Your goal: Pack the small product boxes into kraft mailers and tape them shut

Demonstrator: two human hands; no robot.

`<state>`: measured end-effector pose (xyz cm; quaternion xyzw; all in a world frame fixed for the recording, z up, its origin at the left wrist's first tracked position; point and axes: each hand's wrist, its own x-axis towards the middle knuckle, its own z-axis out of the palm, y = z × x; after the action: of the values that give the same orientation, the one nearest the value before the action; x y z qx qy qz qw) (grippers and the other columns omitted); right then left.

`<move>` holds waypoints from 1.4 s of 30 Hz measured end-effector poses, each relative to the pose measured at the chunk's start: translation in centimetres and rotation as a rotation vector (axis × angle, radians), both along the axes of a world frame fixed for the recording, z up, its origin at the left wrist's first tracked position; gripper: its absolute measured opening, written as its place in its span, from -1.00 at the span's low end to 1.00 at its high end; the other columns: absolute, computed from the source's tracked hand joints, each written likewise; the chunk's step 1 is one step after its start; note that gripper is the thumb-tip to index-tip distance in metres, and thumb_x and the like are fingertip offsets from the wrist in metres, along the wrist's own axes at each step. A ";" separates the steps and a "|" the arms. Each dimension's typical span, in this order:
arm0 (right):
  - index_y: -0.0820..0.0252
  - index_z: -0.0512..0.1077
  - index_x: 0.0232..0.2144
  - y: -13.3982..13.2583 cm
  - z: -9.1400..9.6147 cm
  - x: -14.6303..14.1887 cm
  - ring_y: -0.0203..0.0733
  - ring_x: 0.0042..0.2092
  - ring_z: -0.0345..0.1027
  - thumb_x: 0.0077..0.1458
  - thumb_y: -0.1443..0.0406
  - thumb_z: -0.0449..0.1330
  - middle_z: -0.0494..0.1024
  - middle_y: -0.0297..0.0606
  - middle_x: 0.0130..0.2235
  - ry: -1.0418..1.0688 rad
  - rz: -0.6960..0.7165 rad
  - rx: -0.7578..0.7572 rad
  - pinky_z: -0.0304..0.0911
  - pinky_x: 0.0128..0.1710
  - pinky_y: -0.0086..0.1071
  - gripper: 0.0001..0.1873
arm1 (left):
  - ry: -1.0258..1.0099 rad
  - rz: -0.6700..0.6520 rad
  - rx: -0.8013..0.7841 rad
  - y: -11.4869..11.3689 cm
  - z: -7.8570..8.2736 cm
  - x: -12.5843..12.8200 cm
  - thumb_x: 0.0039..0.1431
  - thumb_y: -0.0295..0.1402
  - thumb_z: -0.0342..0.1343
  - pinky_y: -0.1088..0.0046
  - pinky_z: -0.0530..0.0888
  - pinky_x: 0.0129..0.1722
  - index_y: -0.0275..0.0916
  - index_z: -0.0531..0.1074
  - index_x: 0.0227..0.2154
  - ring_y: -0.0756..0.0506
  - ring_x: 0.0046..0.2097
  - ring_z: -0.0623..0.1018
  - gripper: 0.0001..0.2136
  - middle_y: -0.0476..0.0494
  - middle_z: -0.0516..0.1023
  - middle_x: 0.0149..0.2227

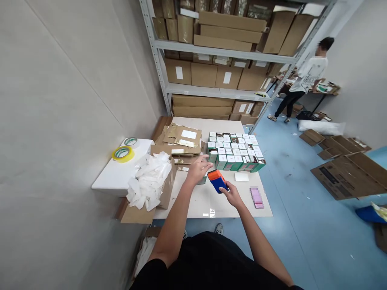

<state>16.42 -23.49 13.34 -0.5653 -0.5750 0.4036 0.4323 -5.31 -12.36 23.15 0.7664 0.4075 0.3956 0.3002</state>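
A dark shirt (pixel 211 262) is showing nearest, and past it a shoe (pixel 218 228) is resting on the floor just below the near edge of the table (pixel 193 205). By the near right corner of the table a pink item (pixel 256 197) is lying, its surface too blurred to read. At the left edge an open carton (pixel 167 185) is overflowing with crumpled white paper (pixel 148 181). The right hand (pixel 232 195) is grasping a blue and orange pack (pixel 218 182), holding it tilted above the middle of the table, nearer the near edge than the far one. A flat white box (pixel 241 177) is lying toward the right edge. The left hand (pixel 198 170) is hovering loose with fingers spread, holding nothing that shows, and a green object (pixel 202 179) is sitting partly hidden beneath it. Just beyond, rows of green boxes with white tops (pixel 234 151) are standing close together toward the far right corner. Flattened cardboard (pixel 181 139) is lying piled toward the far left corner. On a white surface beyond the left edge, a yellow tape roll (pixel 123 154) is lying near a second roll (pixel 131 141). Behind the far edge a metal rack (pixel 220 92) is carrying brown cartons (pixel 204 74), while far off to the right another person (pixel 308 74) is standing by a cluttered bench
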 end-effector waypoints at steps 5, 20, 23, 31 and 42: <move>0.20 0.51 -0.17 0.1 -2.3 3.7 -0.08 -0.25 0.40 0.16 -0.08 0.23 0.59 -0.22 -0.28 0.061 -0.167 -0.021 0.36 -0.22 -0.29 -0.53 | 0.173 0.023 0.097 -3.1 -1.1 4.8 0.43 -0.06 0.00 0.18 0.42 0.23 0.02 0.29 0.37 -0.26 0.29 0.43 -0.50 -0.12 0.16 0.46; 0.19 0.46 -0.15 0.0 -14.6 12.0 0.11 -0.09 0.46 0.23 0.20 0.15 0.57 -0.01 -0.15 -0.418 -0.244 -0.143 0.34 -0.07 -0.13 -0.78 | 0.029 0.237 -0.094 -4.8 -6.3 7.8 0.38 -0.31 0.02 0.27 0.57 -0.02 -0.10 0.37 0.26 -0.15 0.05 0.55 -0.58 -0.25 0.42 0.25; 0.25 0.46 -0.04 -0.4 -17.9 12.2 0.14 0.07 0.43 0.24 0.29 0.15 0.56 0.03 -0.01 -0.574 -0.202 -0.252 0.27 0.09 -0.14 -0.73 | 0.061 0.242 -0.140 -5.3 -7.4 8.0 0.35 -0.33 0.03 0.28 0.57 -0.02 -0.10 0.38 0.25 -0.14 0.03 0.55 -0.58 -0.24 0.45 0.21; 0.43 0.41 0.16 -2.5 -22.9 14.9 0.15 0.16 0.37 0.24 0.35 0.12 0.53 0.18 0.09 -0.762 -0.200 -0.610 0.17 0.15 -0.18 -0.53 | 0.113 0.258 -0.208 -6.7 -9.1 7.9 0.35 -0.31 0.03 0.31 0.59 -0.07 -0.09 0.42 0.20 -0.14 0.05 0.54 -0.61 -0.23 0.46 0.20; 0.28 0.47 0.11 -0.1 -19.6 16.5 0.08 0.06 0.46 0.21 0.13 0.11 0.56 0.08 0.10 -0.440 -0.410 -0.406 0.30 0.06 -0.17 -0.49 | 0.055 0.348 -0.344 -4.7 -10.0 7.1 0.27 -0.30 0.10 0.28 0.58 -0.07 -0.13 0.46 0.17 -0.17 0.04 0.57 -0.59 -0.24 0.56 0.09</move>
<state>32.95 -23.56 -6.22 -0.8164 -0.4374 0.2831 0.2491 1.83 -17.09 13.16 0.6329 0.6025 0.3453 0.3424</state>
